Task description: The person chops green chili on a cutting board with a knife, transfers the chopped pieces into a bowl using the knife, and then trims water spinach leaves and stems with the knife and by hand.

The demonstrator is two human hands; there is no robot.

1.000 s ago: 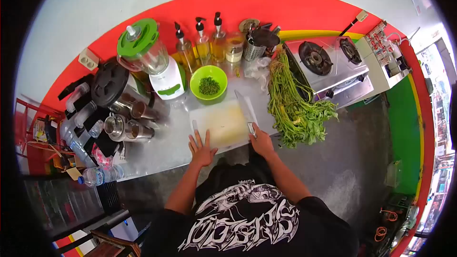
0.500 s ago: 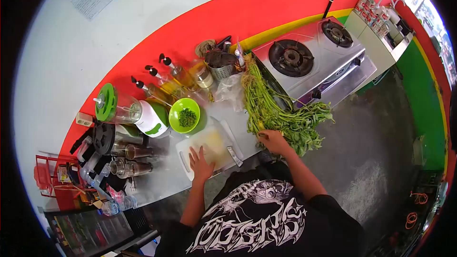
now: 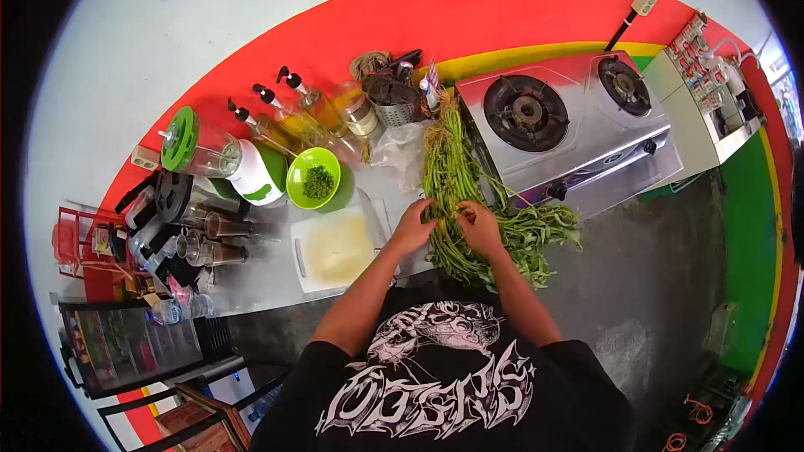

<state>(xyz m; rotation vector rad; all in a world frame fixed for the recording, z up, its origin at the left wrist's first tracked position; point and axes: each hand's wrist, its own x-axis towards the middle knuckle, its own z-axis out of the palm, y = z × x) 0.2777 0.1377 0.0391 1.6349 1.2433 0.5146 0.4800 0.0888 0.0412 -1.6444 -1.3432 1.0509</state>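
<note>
Both of my hands are at the bunch of leafy green stems (image 3: 448, 155) on the steel table. My left hand (image 3: 414, 226) is at the left side of the bunch, its fingers curled in on stems. Just right of it, my right hand (image 3: 479, 228) has thumb and fingers pinched together over the stems; what it pinches is too small to name. The white cutting board (image 3: 335, 249) lies left of my hands, with a yellowish stained middle. A knife lies along its right side, partly hidden by my left arm. A green bowl (image 3: 295, 177) behind the board holds chopped greens.
A two-burner stove (image 3: 578, 130) stands right of the bunch. Behind the board are a plastic bag (image 3: 400, 151), a jar (image 3: 360, 113) and pump bottles (image 3: 322, 109). A blender (image 3: 253, 174) and metal cups (image 3: 224, 253) stand at the left. The table's front edge is near my body.
The knife was let go on the board. My right hand moved right to the stems, then my left hand left the board and joined it there. The view has shifted.
</note>
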